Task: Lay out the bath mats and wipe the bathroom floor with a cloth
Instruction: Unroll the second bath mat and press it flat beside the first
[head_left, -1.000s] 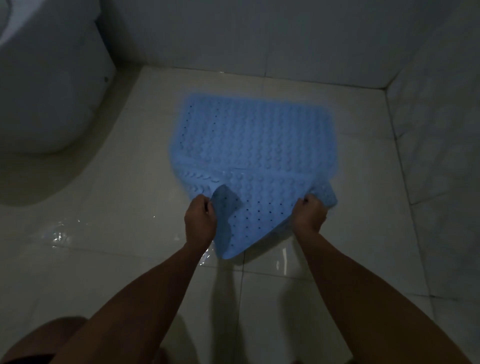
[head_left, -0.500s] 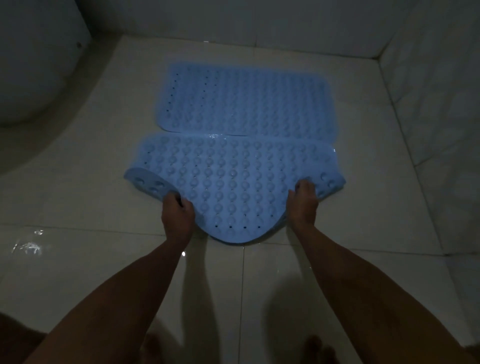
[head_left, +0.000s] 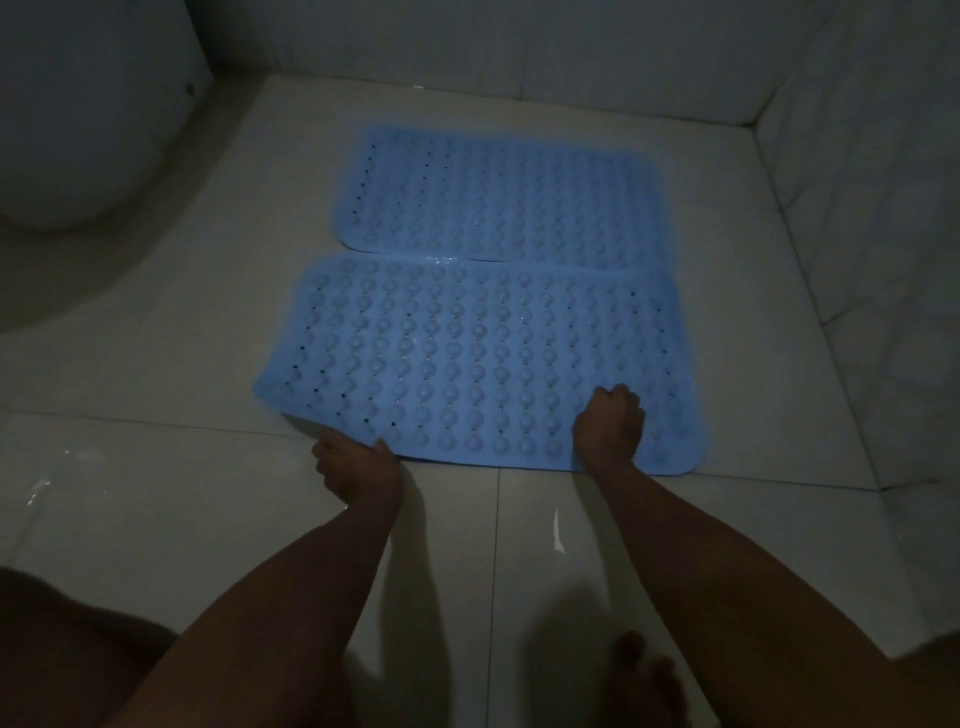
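Note:
Two blue studded bath mats lie on the pale tiled floor (head_left: 156, 364). The far bath mat (head_left: 504, 197) lies flat near the back wall. The near bath mat (head_left: 467, 353) lies spread in front of it, their long edges almost meeting. My left hand (head_left: 356, 465) grips the near mat's front edge close to its left corner, which is slightly raised off the floor. My right hand (head_left: 608, 426) rests on top of the near mat close to its front edge, fingers curled, and the mat lies flat under it.
A white toilet base (head_left: 78, 130) stands at the upper left. Tiled walls close off the back and the right side (head_left: 857, 208). Water glints on the floor at the left (head_left: 52, 483). My bare foot (head_left: 644, 680) stands just behind the mats.
The near mat has gone from folded and lifted to spread out flat in front of the far mat. My right hand has moved from the mat's edge onto its top.

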